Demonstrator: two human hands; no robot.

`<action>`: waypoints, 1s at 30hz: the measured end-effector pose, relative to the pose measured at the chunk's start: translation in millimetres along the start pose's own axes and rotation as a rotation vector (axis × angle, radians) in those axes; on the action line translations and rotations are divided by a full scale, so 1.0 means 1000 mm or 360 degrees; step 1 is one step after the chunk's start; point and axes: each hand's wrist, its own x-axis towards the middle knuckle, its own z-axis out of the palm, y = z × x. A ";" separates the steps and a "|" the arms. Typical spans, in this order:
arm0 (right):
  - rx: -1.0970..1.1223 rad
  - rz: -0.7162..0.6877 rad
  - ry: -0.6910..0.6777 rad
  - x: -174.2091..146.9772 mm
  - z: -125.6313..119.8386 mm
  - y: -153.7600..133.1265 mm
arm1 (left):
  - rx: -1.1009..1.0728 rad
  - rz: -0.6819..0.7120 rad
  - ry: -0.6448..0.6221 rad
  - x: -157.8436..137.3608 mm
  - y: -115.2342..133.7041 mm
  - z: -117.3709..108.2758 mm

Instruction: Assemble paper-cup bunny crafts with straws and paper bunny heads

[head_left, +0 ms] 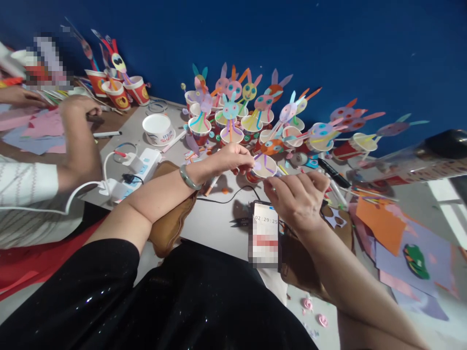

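My left hand [235,158], with a bangle [188,178] on its wrist, is closed in a pinch at the left rim of a paper cup [265,166]. What its fingertips hold, if anything, is too small to make out. Purple paper strips lie inside this cup, and an orange paper rabbit head [273,146] leans above it. Just right of the cup, my right hand [299,197] is curled with the knuckles up; its fingertips are mostly hidden. Below that hand lies a phone [264,231] showing a timer, and dark scissors [240,222] lie beside the phone.
Several cups with paper rabbits [230,110] line the blue wall. A white tub [158,129] and power strip [146,165] stand left, near a co-worker's hand [78,107]. At right are a clear bottle [404,167], black marker [333,173], orange paper [379,221] and green scissors [416,261].
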 end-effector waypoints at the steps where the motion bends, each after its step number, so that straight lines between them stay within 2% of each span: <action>1: -0.0019 -0.0017 -0.0004 0.004 0.002 -0.003 | -0.0005 -0.0010 0.0004 0.000 0.000 0.000; 7: 0.0020 -0.0034 -0.0015 0.018 0.012 -0.008 | -0.0088 -0.0009 0.0000 0.005 -0.004 0.000; 13: 0.0172 0.0088 0.0067 0.020 0.018 -0.008 | -0.0121 -0.0005 -0.0066 0.005 -0.004 -0.002; 15: 0.0331 0.0211 0.0171 0.020 0.019 -0.009 | -0.0138 -0.0005 -0.0056 0.005 -0.002 -0.003; 18: 0.0845 0.0594 0.0290 0.020 0.020 -0.010 | -0.0110 0.0027 0.0023 0.006 0.000 -0.005; 22: 0.1545 0.1036 0.0222 0.024 0.019 -0.010 | -0.0009 0.0154 0.0055 0.008 -0.001 -0.008; 25: 0.1817 0.1175 0.0100 0.027 0.020 -0.008 | -0.0012 0.0256 0.0026 0.011 -0.006 -0.011; 30: 0.1924 0.1223 0.0010 0.027 0.022 -0.008 | -0.0005 0.0389 -0.0078 0.015 -0.011 -0.014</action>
